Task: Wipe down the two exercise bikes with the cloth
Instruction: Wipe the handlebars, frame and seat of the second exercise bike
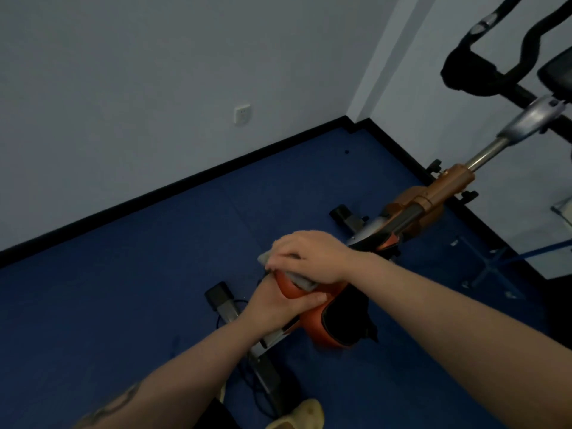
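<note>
The right hand (306, 255) presses the grey cloth (301, 281) onto the orange saddle (312, 320) of the exercise bike (418, 209), fingers curled over it, while the left hand (275, 305) grips the saddle's side.

— What's on the saddle (312, 308)?
— The right hand (305, 255) presses a grey cloth (301, 281) onto its orange front end; the left hand (278, 300) grips that end from below.
— And the exercise bike (433, 196)?
— It stands on blue floor (123, 289) near the room's corner, handlebars (483, 72) at upper right.
</note>
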Tool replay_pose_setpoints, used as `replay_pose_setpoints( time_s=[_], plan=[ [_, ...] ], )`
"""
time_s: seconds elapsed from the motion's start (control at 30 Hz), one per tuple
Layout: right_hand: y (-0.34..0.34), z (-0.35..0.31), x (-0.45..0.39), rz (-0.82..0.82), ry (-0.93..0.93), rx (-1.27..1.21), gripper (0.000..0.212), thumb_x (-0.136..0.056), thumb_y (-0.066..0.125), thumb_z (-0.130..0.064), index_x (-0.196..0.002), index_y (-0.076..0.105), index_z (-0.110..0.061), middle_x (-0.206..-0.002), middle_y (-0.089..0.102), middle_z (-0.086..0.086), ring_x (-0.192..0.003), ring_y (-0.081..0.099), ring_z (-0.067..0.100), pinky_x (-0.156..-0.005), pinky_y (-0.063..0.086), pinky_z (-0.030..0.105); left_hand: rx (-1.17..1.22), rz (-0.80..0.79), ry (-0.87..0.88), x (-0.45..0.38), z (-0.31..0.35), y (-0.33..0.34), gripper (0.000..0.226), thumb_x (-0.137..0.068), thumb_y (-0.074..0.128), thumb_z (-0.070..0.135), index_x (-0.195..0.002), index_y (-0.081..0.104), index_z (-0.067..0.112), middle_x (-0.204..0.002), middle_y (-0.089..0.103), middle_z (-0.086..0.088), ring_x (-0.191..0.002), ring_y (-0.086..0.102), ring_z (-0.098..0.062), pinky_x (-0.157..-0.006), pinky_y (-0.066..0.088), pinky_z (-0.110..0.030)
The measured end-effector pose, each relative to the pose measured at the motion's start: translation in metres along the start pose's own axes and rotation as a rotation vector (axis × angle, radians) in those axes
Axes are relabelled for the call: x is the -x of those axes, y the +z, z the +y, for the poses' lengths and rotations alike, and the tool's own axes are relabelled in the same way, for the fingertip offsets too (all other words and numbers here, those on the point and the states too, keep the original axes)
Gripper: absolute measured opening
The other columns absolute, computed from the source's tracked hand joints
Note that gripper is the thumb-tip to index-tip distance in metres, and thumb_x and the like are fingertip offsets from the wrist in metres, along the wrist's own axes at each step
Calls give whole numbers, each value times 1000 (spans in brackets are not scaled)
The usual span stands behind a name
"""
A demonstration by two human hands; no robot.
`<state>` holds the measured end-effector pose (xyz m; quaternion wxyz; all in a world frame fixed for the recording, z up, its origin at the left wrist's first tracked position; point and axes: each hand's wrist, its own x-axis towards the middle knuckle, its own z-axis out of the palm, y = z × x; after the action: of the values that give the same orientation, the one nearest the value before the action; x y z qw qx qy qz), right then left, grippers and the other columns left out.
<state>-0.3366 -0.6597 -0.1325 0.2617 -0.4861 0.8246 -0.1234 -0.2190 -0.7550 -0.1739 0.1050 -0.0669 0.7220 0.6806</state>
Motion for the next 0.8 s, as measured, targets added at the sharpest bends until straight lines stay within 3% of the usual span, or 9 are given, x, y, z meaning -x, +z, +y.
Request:
replay_pose_setpoints(
  time_s=[0.1,0.17,0.23,0.33,0.43,0.5,0.63,0.7,0.8],
  plan=[
    [-6,27,15,121,270,-131,56,-89,24,-68,-107,69,-40,-109,68,-11,-103,61,11,-91,48,39,45,-34,10,-1,4,-6,49,-75,82,21,-118,61,28,-109,71,12,-104,65,-1,-85,49,-15],
    [-3,38,26,209,439,0,62,-90,16,-62,-97,70,-32,-93,69,-5,-93,63,21,-83,48,42,44,-47,68,-3,1,-11,56,-71,86,21,-121,61,22,-113,71,6,-106,66,-10,-90,53,-26],
    [10,27,38,354,377,191,63,-91,10,-56,-97,66,-29,-92,68,-2,-91,63,24,-79,46,43,-43,10,88,-4,-4,-13,78,-60,90,43,-127,54,25,-122,63,7,-114,60,-10,-98,50,-32],
    [22,19,62,494,259,165,46,-100,27,-47,-114,66,-28,-104,69,-7,-97,60,14,-89,43,37,-302,91,55,-9,-1,-14,118,-47,78,73,-145,31,29,-140,38,12,-130,38,-5,-109,35,-31],
    [3,54,77,467,435,309,43,-96,23,-45,-81,60,-28,-82,64,-3,-86,60,23,-81,38,39,-438,-32,183,-20,10,-19,107,-54,73,76,-144,35,31,-140,38,14,-130,35,-2,-110,33,-29],
    [-5,68,79,468,640,311,54,-90,12,-48,-79,61,-27,-84,62,1,-89,58,27,-81,36,39,-503,-114,217,-28,15,-24,97,-62,68,76,-142,38,30,-139,41,16,-128,36,0,-109,34,-28],
    [14,47,73,477,495,298,54,-95,18,-43,-92,69,-25,-89,64,-1,-94,55,21,-92,36,40,-524,-190,287,-43,28,-28,62,-82,49,67,-132,51,29,-130,50,18,-122,42,3,-107,38,-29],
    [10,58,81,489,490,238,45,-97,25,-44,-86,66,-29,-83,61,-4,-91,55,20,-91,40,41,-599,-256,354,-51,38,-23,48,-90,45,56,-127,57,28,-125,53,16,-119,45,1,-105,37,-25],
    [-4,88,78,567,817,22,40,-96,31,-39,-62,50,-27,-77,59,2,-84,61,31,-77,46,46,-696,-330,431,-62,45,-16,40,-95,41,43,-127,58,27,-129,53,15,-120,44,0,-102,34,-20]
  ],
)
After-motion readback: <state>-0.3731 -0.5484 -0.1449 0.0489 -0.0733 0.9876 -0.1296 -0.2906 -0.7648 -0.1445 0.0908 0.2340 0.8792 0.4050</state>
